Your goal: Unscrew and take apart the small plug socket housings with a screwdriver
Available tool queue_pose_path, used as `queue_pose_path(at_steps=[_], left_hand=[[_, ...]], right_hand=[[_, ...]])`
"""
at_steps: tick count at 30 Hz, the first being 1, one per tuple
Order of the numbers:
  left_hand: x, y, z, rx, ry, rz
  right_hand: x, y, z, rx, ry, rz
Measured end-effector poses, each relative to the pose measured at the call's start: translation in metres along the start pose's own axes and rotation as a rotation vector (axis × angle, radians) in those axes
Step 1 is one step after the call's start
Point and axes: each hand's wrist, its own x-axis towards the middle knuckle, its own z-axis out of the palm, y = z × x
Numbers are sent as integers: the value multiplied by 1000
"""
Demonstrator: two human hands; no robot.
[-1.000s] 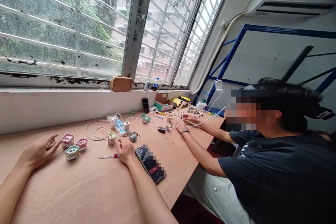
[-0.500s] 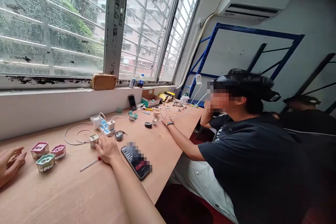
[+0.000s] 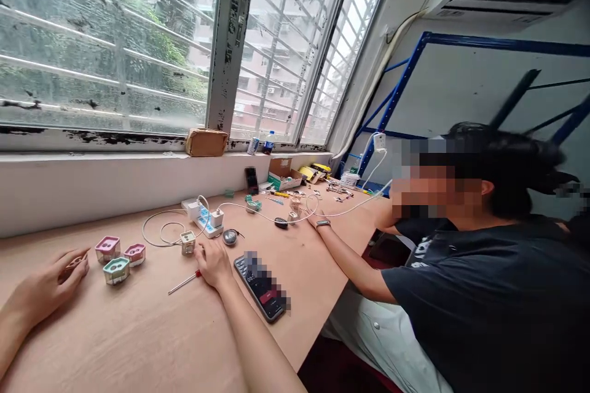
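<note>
1. Pale plywood tabletop (image 3: 152, 331) runs along the window in the head view, and both of the person's own hands rest on it.
2. The left hand (image 3: 48, 282) lies open and palm down, its fingers loosely curled. If it holds anything, it is too small to tell. Its fingertips (image 3: 80, 261) are near a square pink-lidded plastic case (image 3: 107, 249). A smaller pink-lidded plastic case (image 3: 134, 253) and a mint-green-lidded plastic case (image 3: 116, 271) stand just beside that one.
3. The right hand (image 3: 212, 264) is open, palm down and gripping nothing, with its fingers on the wood. Just beside it lie a slim red-handled screwdriver (image 3: 184, 282), a small beige cube module (image 3: 187, 243) and a black smartphone (image 3: 260, 287) with a blurred screen.
4. Beyond them sit a white power strip (image 3: 201, 218), a white cable (image 3: 159, 234) and a round metal dome (image 3: 229, 237).
5. To the right, a seated co-worker in a dark T-shirt (image 3: 479, 307) rests a hand (image 3: 316, 220) with a black wristwatch (image 3: 323, 222) on the table.
</note>
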Motion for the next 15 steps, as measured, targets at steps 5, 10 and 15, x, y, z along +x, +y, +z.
queue_pose_path(at_steps=[5,10,15], left_hand=[[-6,28,-13,-177,-60,40],[-8,36,-14,-246,5,91],[-8,41,-18,-158,242,207]], right_hand=[[0,8,1,105,4,30],[-1,16,3,179,2,44],[-1,19,5,227,-37,6]])
